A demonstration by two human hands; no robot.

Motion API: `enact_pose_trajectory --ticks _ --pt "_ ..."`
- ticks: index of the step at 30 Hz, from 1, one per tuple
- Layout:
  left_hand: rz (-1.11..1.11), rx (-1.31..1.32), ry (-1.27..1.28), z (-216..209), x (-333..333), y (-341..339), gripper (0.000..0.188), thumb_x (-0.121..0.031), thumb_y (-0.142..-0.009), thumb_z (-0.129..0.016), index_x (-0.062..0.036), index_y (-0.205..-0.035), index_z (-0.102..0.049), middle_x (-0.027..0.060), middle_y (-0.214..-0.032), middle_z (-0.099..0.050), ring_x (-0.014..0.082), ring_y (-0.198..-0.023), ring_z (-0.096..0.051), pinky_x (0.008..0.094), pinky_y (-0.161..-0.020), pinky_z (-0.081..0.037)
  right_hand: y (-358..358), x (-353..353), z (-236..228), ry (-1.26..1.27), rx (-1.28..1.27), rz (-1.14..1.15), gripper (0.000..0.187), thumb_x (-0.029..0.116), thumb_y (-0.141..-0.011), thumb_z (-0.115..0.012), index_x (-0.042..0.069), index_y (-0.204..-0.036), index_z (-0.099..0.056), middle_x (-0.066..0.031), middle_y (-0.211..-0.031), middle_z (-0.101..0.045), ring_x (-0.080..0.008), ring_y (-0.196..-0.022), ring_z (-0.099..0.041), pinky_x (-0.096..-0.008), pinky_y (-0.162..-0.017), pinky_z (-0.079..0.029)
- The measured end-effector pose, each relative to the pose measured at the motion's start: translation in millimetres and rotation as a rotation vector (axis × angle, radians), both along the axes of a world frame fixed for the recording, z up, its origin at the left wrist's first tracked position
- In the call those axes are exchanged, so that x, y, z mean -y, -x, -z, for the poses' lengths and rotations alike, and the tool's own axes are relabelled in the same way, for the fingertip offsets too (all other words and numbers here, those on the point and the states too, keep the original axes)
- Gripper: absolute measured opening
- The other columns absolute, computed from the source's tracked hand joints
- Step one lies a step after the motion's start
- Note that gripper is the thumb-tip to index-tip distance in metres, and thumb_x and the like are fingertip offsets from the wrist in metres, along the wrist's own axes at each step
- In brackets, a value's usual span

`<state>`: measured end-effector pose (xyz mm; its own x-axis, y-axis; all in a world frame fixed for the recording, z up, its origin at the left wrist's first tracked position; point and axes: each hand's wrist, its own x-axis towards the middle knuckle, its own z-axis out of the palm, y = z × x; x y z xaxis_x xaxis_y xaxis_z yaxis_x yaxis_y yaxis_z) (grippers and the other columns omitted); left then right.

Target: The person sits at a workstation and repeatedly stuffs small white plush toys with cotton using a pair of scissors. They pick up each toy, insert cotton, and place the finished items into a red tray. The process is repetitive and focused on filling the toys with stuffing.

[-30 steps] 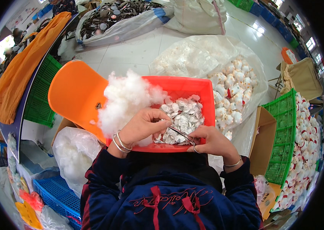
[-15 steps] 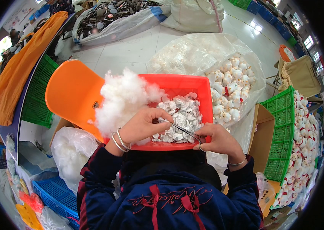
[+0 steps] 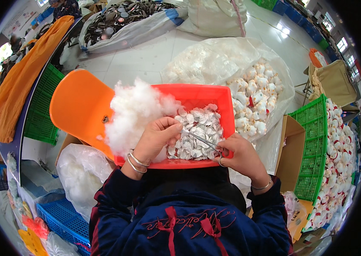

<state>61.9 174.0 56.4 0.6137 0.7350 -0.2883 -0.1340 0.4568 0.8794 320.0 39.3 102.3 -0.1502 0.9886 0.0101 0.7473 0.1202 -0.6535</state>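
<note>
My right hand (image 3: pixel 243 157) grips metal forceps (image 3: pixel 204 141) by their finger loops, with the thin jaws slanting up and left. Thumb and fingers of my left hand (image 3: pixel 159 138) are pinched together at the jaws' tip; something small and whitish shows there, too small to make out. Beneath both hands is a red plastic bin (image 3: pixel 189 89). Many small white-and-grey fabric pieces (image 3: pixel 204 121) fill its right part. Fluffy white stuffing (image 3: pixel 135 113) is heaped over its left side, next to my left hand.
An orange chair (image 3: pixel 80 104) stands left of the bin. Beyond it, a clear plastic bag holds white plush pieces (image 3: pixel 255 98). On the right are a cardboard box (image 3: pixel 291 149) and a green crate (image 3: pixel 312 145) beside many red-and-white plush pieces. A blue crate (image 3: pixel 63 222) sits lower left.
My left hand has shifted slightly left, its fingers now bunched at the forceps' tip. The forceps reach further out from my right hand toward it.
</note>
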Motion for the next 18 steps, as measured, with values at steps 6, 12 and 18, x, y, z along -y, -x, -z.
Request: enact_pose_trajectory --ticks 6,12,18 --pt "0.001 -0.258 -0.376 -10.4 6.8 -6.0 0.018 -0.014 -0.098 -0.063 0.0009 -0.105 -0.070 0.0002 -0.076 -0.064 0.0079 -0.064 -0.057 0.0234 -0.058 -0.047 -4.6 7.7 20.6 -0.126 0.109 -0.010 0.023 0.022 -0.074 -0.078 0.006 -0.080 -0.063 -0.0123 -0.083 -0.064 -0.0333 -0.090 -0.062 -0.0459 -0.078 -0.051" --pt "-0.112 -0.201 -0.305 -2.3 8.5 -0.7 0.014 -0.014 -0.099 -0.064 -0.0009 -0.099 -0.068 0.0010 -0.072 -0.064 0.0067 -0.058 -0.057 0.0200 -0.054 -0.047 -1.4 2.4 29.7 -0.196 0.196 -0.008 0.027 0.022 -0.068 -0.080 0.008 -0.085 -0.065 -0.0083 -0.088 -0.066 -0.0303 -0.095 -0.060 -0.0429 -0.082 -0.050" --pt "-0.066 -0.266 -0.402 3.2 4.3 -12.8 0.012 -0.008 -0.099 -0.064 -0.0014 -0.108 -0.066 0.0015 -0.081 -0.065 0.0070 -0.068 -0.060 0.0208 -0.058 -0.049 8.1 18.0 34.8 -0.170 0.209 0.075 0.028 0.022 -0.068 -0.080 0.008 -0.088 -0.066 -0.0079 -0.091 -0.066 -0.0296 -0.098 -0.059 -0.0429 -0.083 -0.050"
